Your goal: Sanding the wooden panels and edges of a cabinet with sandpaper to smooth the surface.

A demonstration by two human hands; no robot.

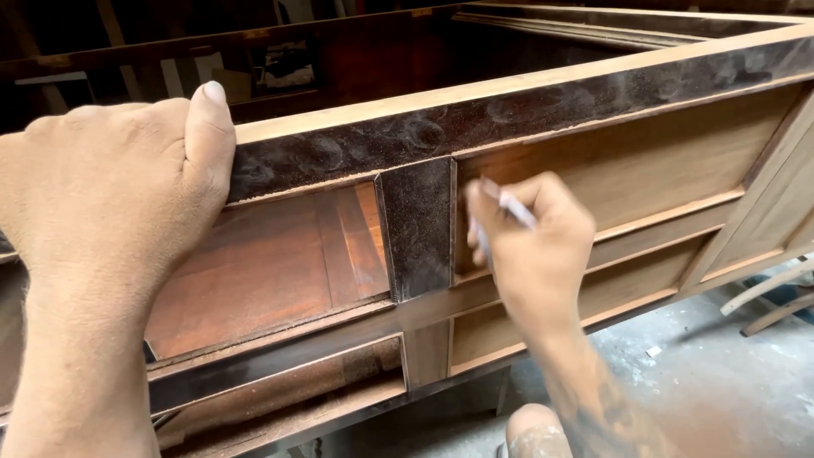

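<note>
A large wooden cabinet frame point(543, 93) fills the view, its top rail dark-stained and dusty, its right panels bare light wood. My left hand point(110, 187) grips the top rail at the left, thumb hooked over the edge. My right hand point(530, 246) holds a small folded piece of pale sandpaper point(509, 208) pressed against the frame beside the dark upright divider point(417, 227). The sandpaper is mostly hidden by my fingers.
A reddish-brown stained panel point(271, 263) sits in the left opening. Loose wooden strips point(767, 301) lie on the grey concrete floor point(721, 382) at the right. My knee point(534, 432) shows at the bottom. More dark furniture stands behind.
</note>
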